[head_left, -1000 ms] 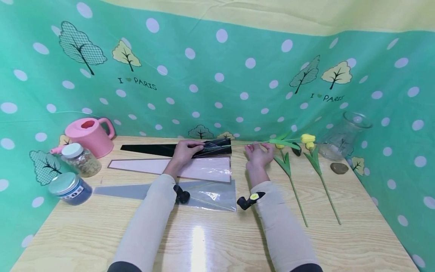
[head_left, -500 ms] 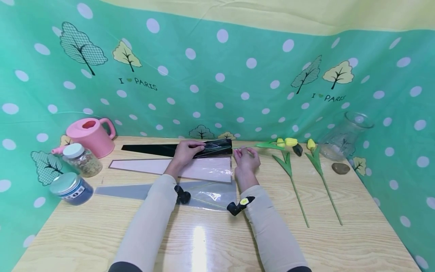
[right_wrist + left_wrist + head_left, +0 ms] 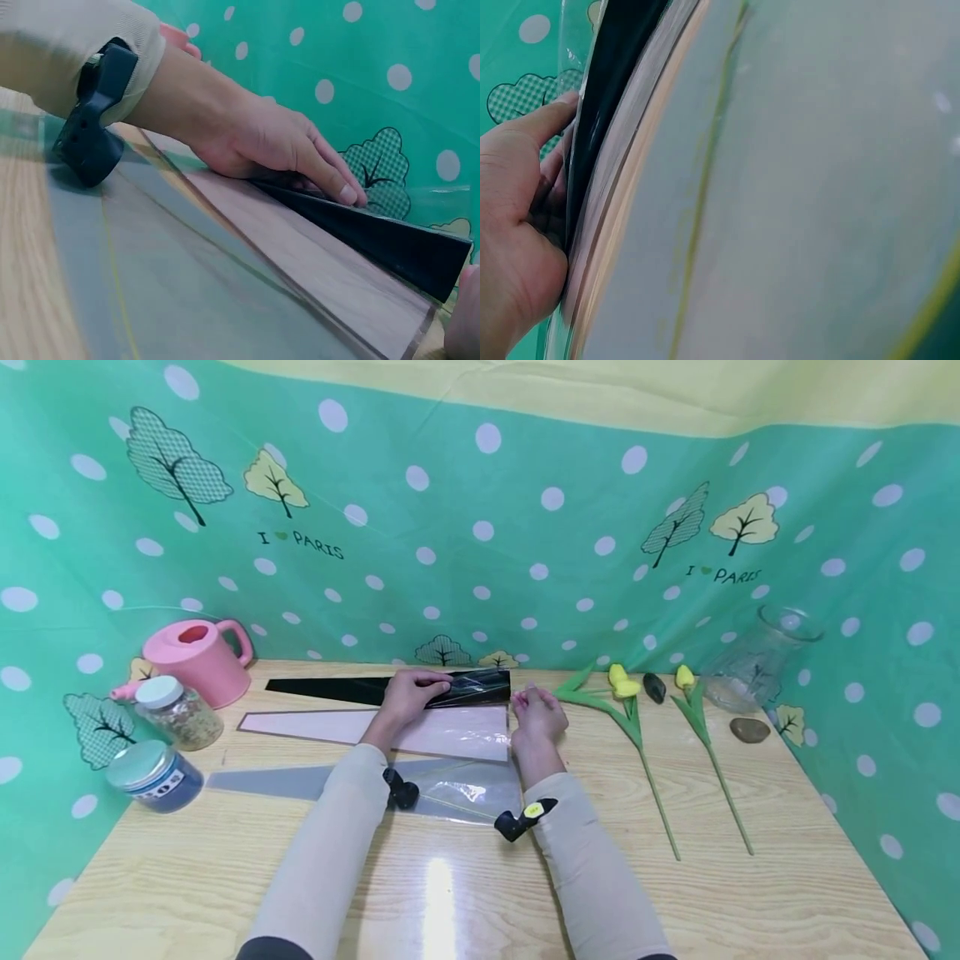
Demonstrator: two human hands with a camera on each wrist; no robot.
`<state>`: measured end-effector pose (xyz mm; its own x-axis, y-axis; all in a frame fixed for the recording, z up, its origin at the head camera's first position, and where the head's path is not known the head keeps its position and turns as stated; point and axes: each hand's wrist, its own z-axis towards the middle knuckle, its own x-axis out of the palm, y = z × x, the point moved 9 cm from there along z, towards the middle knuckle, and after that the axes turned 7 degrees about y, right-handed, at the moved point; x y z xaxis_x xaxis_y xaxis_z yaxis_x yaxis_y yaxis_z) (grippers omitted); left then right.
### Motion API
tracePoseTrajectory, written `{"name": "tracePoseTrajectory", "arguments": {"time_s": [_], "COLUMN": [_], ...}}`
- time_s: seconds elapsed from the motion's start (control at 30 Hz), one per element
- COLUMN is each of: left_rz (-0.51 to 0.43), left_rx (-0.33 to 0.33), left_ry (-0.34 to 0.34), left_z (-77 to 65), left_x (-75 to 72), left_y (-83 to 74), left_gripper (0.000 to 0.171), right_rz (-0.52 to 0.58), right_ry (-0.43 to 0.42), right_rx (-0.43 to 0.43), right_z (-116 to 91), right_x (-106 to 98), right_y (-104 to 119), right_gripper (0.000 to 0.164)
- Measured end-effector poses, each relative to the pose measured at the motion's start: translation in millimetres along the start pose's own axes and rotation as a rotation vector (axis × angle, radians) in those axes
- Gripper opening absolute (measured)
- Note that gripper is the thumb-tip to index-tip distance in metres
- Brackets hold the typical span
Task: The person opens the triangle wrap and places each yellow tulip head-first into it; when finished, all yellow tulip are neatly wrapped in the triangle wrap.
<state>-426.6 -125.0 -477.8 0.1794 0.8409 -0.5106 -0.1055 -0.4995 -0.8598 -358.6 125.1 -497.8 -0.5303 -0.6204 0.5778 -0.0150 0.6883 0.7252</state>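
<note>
My left hand (image 3: pixel 405 697) holds the black flower sleeve (image 3: pixel 480 687), a long tapered wrapper with a clear front, thumb on top near its wide end. The left wrist view shows the thumb (image 3: pixel 551 120) at the sleeve's edge. Just right of the sleeve's wide mouth, my right hand (image 3: pixel 540 718) pinches the stem of a yellow tulip (image 3: pixel 621 681), whose leaves (image 3: pixel 577 693) spread to the right of the fingers. This tulip lies sideways, stem pointing left toward the sleeve; the hand hides part of the stem. Only a bit of the right hand (image 3: pixel 463 319) shows in the right wrist view.
Pink (image 3: pixel 465 733) and grey (image 3: pixel 480 789) sleeves lie nearer me. Two other tulips (image 3: pixel 651 785) (image 3: pixel 722 777) lie at right, beside dark stones (image 3: pixel 655 687) (image 3: pixel 750 731) and a glass vase (image 3: pixel 757 664). At left stand a pink watering can (image 3: pixel 206 664) and two jars (image 3: pixel 180 714) (image 3: pixel 157 777).
My right hand has moved left to the sleeve's mouth, and the tulip has slid left with it, its bloom now short of the black stone. The left hand has stayed put.
</note>
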Motion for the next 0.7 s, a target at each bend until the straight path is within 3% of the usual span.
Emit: {"name": "tracePoseTrajectory", "arguments": {"time_s": [0.17, 0.33, 0.5, 0.7], "left_rz": [0.002, 0.001, -0.006, -0.003], "left_rx": [0.007, 0.011, 0.009, 0.003], "left_ry": [-0.004, -0.003, -0.003, 0.005], "left_z": [0.6, -0.2, -1.4, -0.7], "left_x": [-2.0, -2.4, -2.6, -1.3], "left_y": [0.5, -0.1, -1.2, 0.4], "left_gripper": [0.018, 0.018, 0.018, 0.019], "right_rz": [-0.094, -0.292, -0.741, -1.204], "right_ry": [0.093, 0.244, 0.396, 0.566], "right_rx": [-0.094, -0.268, -0.388, -0.400], "right_z": [1.7, 11.6, 31.4, 57.6], "right_x": [1.9, 3.5, -1.8, -16.5], "right_y": [21.8, 77.1, 125.7, 146.4], "right_gripper": [0.015, 0.020, 0.026, 0.035]}}
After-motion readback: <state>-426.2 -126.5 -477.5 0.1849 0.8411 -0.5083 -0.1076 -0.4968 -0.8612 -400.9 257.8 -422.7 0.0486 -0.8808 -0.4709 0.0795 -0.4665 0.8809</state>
